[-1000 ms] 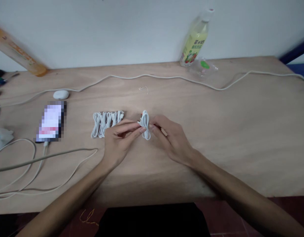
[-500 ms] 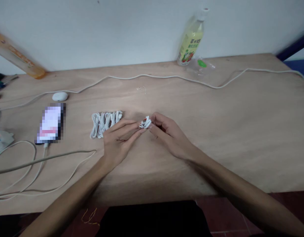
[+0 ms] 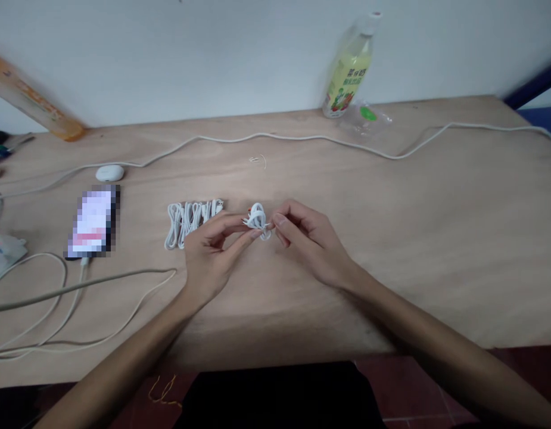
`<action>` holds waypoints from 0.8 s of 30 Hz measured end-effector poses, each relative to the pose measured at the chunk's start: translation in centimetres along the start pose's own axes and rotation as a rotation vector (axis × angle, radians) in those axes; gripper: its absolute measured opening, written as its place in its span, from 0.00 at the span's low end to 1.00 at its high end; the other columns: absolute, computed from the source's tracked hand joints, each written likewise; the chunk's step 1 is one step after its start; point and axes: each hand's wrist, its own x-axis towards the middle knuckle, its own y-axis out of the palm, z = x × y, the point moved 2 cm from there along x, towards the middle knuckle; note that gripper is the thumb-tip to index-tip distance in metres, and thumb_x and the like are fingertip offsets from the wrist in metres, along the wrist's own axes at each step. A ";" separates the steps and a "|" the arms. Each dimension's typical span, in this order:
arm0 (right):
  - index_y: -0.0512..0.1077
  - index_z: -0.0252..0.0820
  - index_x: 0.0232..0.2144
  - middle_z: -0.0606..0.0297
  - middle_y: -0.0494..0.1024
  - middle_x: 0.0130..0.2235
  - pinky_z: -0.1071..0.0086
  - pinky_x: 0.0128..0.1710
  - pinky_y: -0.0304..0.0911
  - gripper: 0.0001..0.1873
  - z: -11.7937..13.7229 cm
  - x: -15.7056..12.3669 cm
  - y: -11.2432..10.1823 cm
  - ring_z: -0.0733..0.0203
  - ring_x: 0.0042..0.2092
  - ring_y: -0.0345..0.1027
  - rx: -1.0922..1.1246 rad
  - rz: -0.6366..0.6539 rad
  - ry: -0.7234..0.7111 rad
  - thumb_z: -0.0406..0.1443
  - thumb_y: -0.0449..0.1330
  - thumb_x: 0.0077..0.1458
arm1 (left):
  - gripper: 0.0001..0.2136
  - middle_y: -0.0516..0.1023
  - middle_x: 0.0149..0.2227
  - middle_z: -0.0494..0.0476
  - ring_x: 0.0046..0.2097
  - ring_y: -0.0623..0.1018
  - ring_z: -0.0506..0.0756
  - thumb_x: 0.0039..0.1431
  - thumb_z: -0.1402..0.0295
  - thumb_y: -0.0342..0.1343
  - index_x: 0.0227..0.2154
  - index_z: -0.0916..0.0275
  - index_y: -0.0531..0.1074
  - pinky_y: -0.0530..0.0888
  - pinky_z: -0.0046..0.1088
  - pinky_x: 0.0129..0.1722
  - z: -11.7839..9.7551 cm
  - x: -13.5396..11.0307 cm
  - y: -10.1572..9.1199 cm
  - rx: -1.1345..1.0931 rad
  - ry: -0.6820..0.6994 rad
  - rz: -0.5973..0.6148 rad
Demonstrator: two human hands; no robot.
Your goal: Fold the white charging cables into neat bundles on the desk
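A small coiled white cable (image 3: pixel 257 218) is pinched between both my hands just above the wooden table (image 3: pixel 391 238). My left hand (image 3: pixel 212 250) grips its left side with thumb and fingertips. My right hand (image 3: pixel 308 241) pinches its right side, fingers curled. A row of several bundled white cables (image 3: pixel 190 220) lies on the table just left of my left hand.
A phone (image 3: pixel 94 221) with a cord plugged in lies at the left, a white oval thing (image 3: pixel 109 173) behind it. A long white cord (image 3: pixel 302 140) runs across the back. A drink bottle (image 3: pixel 349 68) and clear wrapper (image 3: pixel 367 116) stand by the wall. Loose cords (image 3: pixel 56 298) curl front left.
The coil was held upright as a long loop, then bunched small between the fingers; now it sits as a rounder bundle. My hands stayed in nearly the same place.
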 end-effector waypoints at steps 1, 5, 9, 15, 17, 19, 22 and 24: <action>0.70 0.46 0.33 0.72 0.69 0.27 0.66 0.32 0.59 0.20 0.0 0.1 0.0 0.63 0.30 0.63 0.031 0.000 0.007 0.49 0.59 0.75 | 0.05 0.90 0.39 0.54 0.40 0.87 0.56 0.61 0.64 0.75 0.38 0.55 0.88 0.87 0.36 0.45 -0.1 0.0 0.0 0.003 0.005 -0.001; 0.73 0.45 0.34 0.73 0.69 0.26 0.66 0.33 0.60 0.19 -0.1 0.2 -0.1 0.64 0.29 0.61 0.133 0.015 0.040 0.50 0.63 0.72 | 0.04 0.90 0.39 0.54 0.41 0.87 0.56 0.61 0.66 0.75 0.38 0.55 0.88 0.87 0.35 0.45 -0.2 -0.1 -0.1 0.002 0.026 -0.001; 0.73 0.44 0.34 0.73 0.69 0.26 0.68 0.32 0.59 0.18 -0.1 0.2 0.0 0.65 0.29 0.61 0.204 0.022 0.072 0.49 0.65 0.71 | 0.04 0.90 0.39 0.54 0.41 0.87 0.56 0.62 0.65 0.75 0.38 0.57 0.88 0.87 0.35 0.43 -0.2 -0.1 -0.1 0.049 0.065 0.000; 0.73 0.44 0.32 0.73 0.69 0.26 0.69 0.31 0.61 0.20 -0.1 0.3 0.2 0.66 0.28 0.61 0.257 0.049 0.101 0.50 0.67 0.69 | 0.05 0.90 0.40 0.53 0.42 0.88 0.55 0.62 0.71 0.73 0.40 0.56 0.88 0.86 0.33 0.44 -0.3 -0.1 -0.2 0.068 0.135 0.016; 0.73 0.45 0.31 0.73 0.69 0.26 0.69 0.31 0.61 0.20 -0.1 0.3 0.1 0.66 0.28 0.61 0.265 0.057 0.108 0.51 0.67 0.69 | 0.05 0.90 0.40 0.53 0.41 0.88 0.55 0.62 0.72 0.73 0.40 0.56 0.88 0.87 0.33 0.44 -0.4 -0.1 -0.2 0.069 0.137 0.018; 0.73 0.45 0.31 0.73 0.69 0.26 0.69 0.31 0.61 0.21 -0.1 0.3 0.1 0.66 0.29 0.61 0.272 0.063 0.115 0.51 0.67 0.69 | 0.05 0.90 0.40 0.54 0.41 0.88 0.56 0.62 0.72 0.73 0.40 0.56 0.89 0.87 0.33 0.44 -0.5 -0.1 -0.1 0.075 0.135 0.018; 0.74 0.44 0.32 0.73 0.69 0.26 0.69 0.31 0.60 0.20 -0.1 0.3 0.1 0.66 0.29 0.61 0.284 0.070 0.124 0.51 0.67 0.68 | 0.06 0.91 0.41 0.54 0.41 0.88 0.56 0.62 0.74 0.73 0.40 0.56 0.88 0.87 0.33 0.44 -0.5 -0.1 -0.2 0.072 0.137 0.022; 0.74 0.44 0.32 0.73 0.69 0.27 0.69 0.31 0.60 0.20 -0.2 0.3 0.1 0.66 0.29 0.61 0.291 0.080 0.129 0.51 0.67 0.68 | 0.06 0.91 0.40 0.54 0.41 0.88 0.55 0.62 0.74 0.73 0.39 0.56 0.89 0.87 0.32 0.43 -0.4 -0.1 -0.2 0.058 0.139 0.028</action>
